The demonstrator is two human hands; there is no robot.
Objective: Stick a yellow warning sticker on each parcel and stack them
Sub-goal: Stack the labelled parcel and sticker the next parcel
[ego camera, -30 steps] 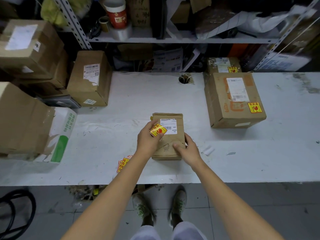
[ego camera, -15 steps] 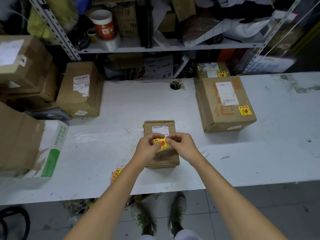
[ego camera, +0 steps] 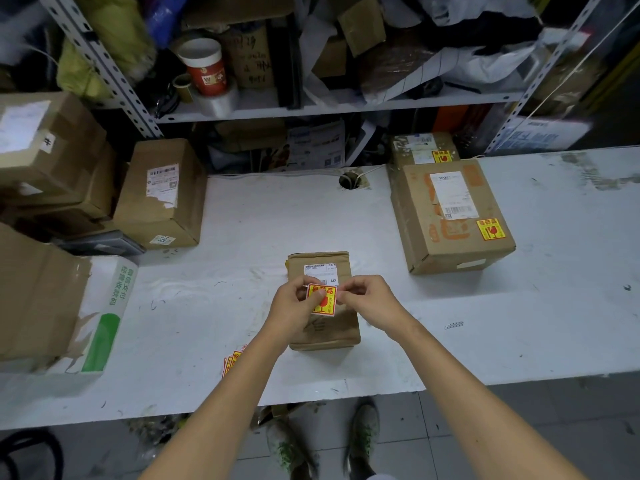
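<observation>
The yellow warning sticker is up between both hands, right over the small brown parcel that lies flat near the front edge of the white table. The left hand has its fingers curled in and pinches the sticker's left side, thumb on top. The right hand is curled the same way and nips the upper right edge with its fingertips. The sticker's printed face, red glass symbol and all, looks upward, and it covers the part of the parcel just below the white shipping label. From here I can't tell whether it touches the cardboard or hangs a little above it. Just left of the parcel, close by the left forearm, a few spare stickers lie on the table. Off to the right, well apart, sits a bigger carton with a yellow sticker on its top, and behind it a smaller box with one too. On the left stands a tall carton with a torn label, next to more stacked boxes and a white and green box at the table's edge. A red cup stands on the cluttered shelf behind.
</observation>
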